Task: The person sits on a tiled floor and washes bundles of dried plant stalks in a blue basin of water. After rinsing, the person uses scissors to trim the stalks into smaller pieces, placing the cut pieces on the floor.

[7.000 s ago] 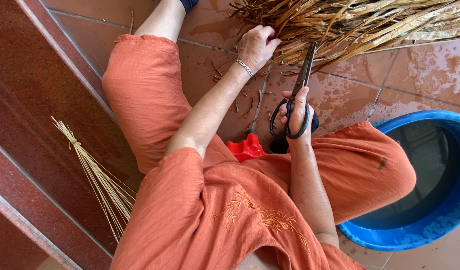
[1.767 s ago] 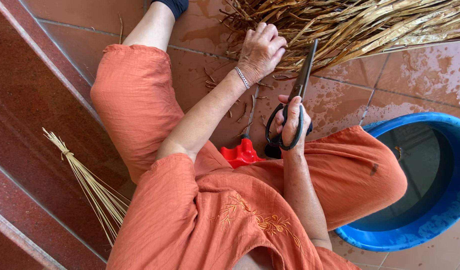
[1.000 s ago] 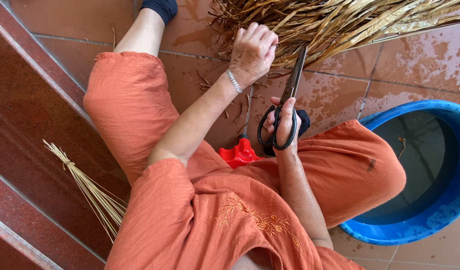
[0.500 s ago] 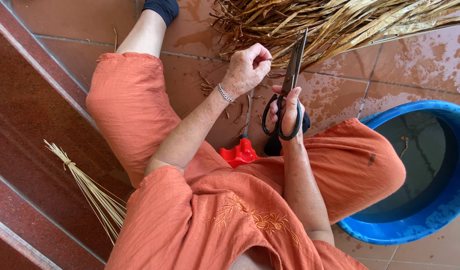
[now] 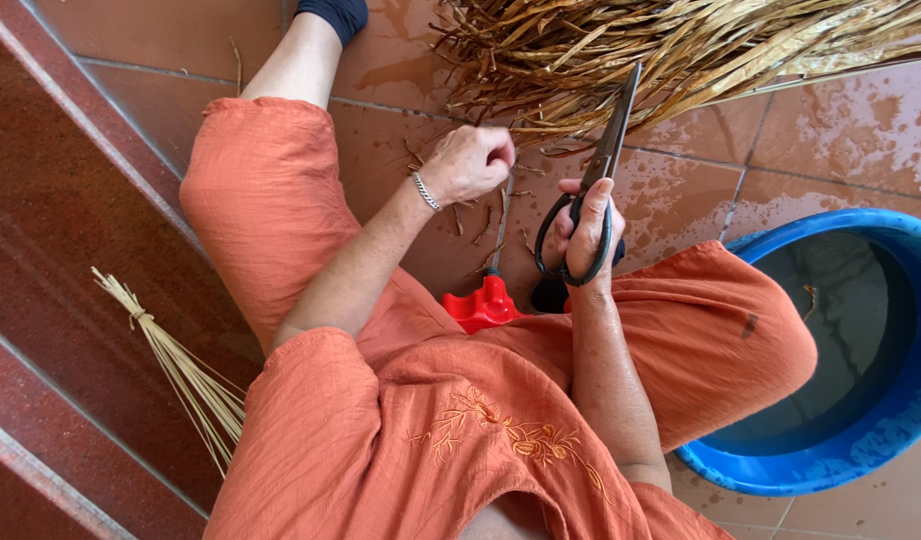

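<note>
Two hands work above a wet tiled floor (image 5: 860, 120) in the head view. The right hand (image 5: 590, 225) is closed through the handles of black scissors (image 5: 600, 180), blades nearly shut and pointing up into a pile of dry palm leaves (image 5: 680, 45). The left hand (image 5: 470, 160) is curled into a fist around a thin leaf strip (image 5: 502, 205) just below the pile. A blue basin (image 5: 830, 455) sits at the right, and a bundle of thin sticks (image 5: 180, 370) lies on the red step at the left.

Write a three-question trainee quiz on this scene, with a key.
1. True or false: the right hand holds black scissors.
2. What does the blue tub hold? A) water B) sand C) cloth
3. Fill in: the left hand is closed around a thin dry ____.

Key: 1 true. 2 A. 3 strip, drawn from the heap of dry leaves.
</note>
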Tool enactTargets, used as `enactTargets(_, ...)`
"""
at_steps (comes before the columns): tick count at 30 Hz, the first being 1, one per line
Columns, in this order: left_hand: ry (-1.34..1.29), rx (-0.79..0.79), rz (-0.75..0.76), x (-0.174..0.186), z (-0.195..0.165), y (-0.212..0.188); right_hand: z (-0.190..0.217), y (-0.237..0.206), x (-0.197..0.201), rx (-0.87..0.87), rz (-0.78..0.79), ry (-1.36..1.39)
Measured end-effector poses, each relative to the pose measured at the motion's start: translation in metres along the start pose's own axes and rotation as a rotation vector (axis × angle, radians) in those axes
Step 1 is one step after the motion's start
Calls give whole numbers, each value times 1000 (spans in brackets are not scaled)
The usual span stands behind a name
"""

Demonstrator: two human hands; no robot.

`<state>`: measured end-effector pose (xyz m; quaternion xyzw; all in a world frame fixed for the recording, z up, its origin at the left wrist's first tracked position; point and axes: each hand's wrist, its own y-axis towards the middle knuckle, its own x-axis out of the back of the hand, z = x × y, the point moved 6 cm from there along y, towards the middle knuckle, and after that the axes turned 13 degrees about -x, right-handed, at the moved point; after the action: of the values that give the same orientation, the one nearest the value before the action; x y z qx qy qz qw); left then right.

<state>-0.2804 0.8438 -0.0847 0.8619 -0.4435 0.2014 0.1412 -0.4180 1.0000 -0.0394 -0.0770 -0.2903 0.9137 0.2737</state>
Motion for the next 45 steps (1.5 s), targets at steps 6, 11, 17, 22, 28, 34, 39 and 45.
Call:
enactTargets(6, 536, 62, 99, 10, 36, -16, -13, -3, -11, -82, 49, 93)
enactTargets(11, 406, -180, -418, 13, 33, 18, -24, -3, -20, -177, 89, 81)
enactTargets(17, 605, -158, -459, 13, 26, 51, -34, 1, -15, -279, 23, 99)
enactTargets(22, 448, -156, -396, 20, 7, 37, -33, -10, -12, -150, -30, -17)
enactTargets(28, -427, 104, -254, 2, 25, 20, -40, -31, -18, -134, 52, 83)
enactTargets(34, -688, 257, -224, -20, 40, 17, -38, -27, -13, -134, 59, 75)
enactTargets(39, -539, 148, -276, -15, 33, 29, -33, -21, -12, -77, 50, 79)
enactTargets(45, -261, -24, -410, -7, 19, 47, -36, -23, -14, -111, 81, 47)
